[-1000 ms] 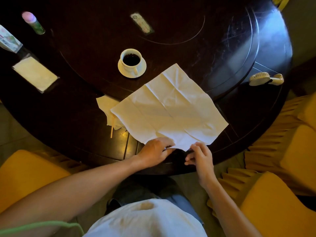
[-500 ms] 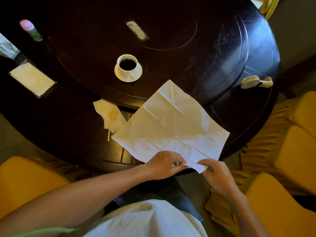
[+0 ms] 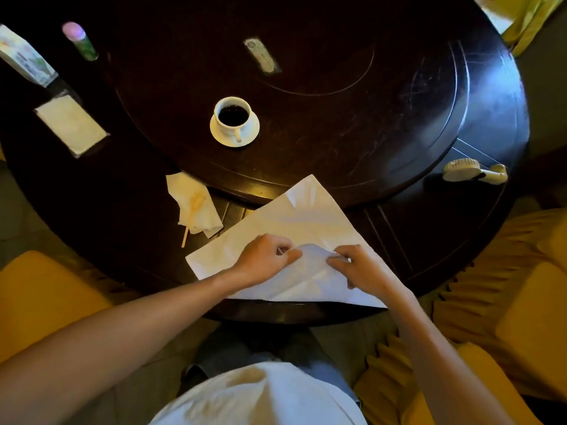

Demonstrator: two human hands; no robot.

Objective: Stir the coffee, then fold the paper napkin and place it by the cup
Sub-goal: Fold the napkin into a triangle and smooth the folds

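Got my left hand (image 3: 266, 259) and right hand (image 3: 360, 266) both pinching the lifted near corner of the big white creased paper napkin (image 3: 302, 216), which lies spread between and under them. The white ceramic coffee cup (image 3: 231, 115) on its saucer sits well beyond my left hand.

We count 2 hands, left (image 3: 264, 259) and right (image 3: 362, 266), 1 large napkin (image 3: 306, 222), 1 crumpled napkin (image 3: 196, 204), 1 stir stick (image 3: 189, 220), 1 cup (image 3: 232, 115), 1 saucer (image 3: 253, 130), 1 bottle (image 3: 80, 41), 1 handheld fan (image 3: 474, 174), 1 round table (image 3: 337, 102).
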